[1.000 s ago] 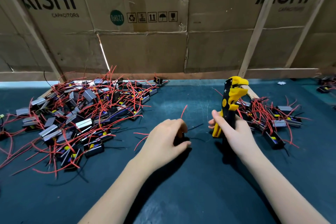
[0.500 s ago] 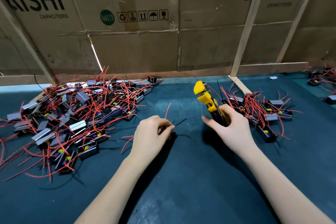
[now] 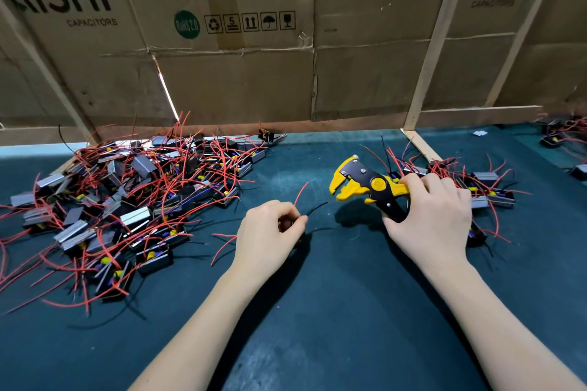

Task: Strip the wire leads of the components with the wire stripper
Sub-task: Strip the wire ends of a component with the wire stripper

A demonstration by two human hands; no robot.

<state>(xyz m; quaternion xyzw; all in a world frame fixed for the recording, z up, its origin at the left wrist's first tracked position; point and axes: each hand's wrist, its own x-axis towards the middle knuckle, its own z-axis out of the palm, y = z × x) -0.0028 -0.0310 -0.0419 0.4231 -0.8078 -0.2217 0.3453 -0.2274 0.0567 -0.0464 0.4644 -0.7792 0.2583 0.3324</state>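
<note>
My left hand (image 3: pixel 268 232) is curled round a small black component on the dark green mat; the component is mostly hidden under my fingers. Its red lead (image 3: pixel 300 192) and black lead (image 3: pixel 316 209) stick out up and to the right. My right hand (image 3: pixel 428 216) grips the handles of the yellow-and-black wire stripper (image 3: pixel 365 186). The stripper lies nearly level, jaws pointing left toward the leads, a short gap away from them.
A big heap of components with red wires (image 3: pixel 127 200) covers the left of the mat (image 3: pixel 317 311). A smaller pile (image 3: pixel 482 190) lies behind my right hand. Cardboard walls (image 3: pixel 238 73) and a wooden strip (image 3: pixel 419 143) close off the back.
My right hand tilted the wire stripper from upright down to nearly level, jaws now facing left. My left hand kept hold of the component and shifted only slightly.
</note>
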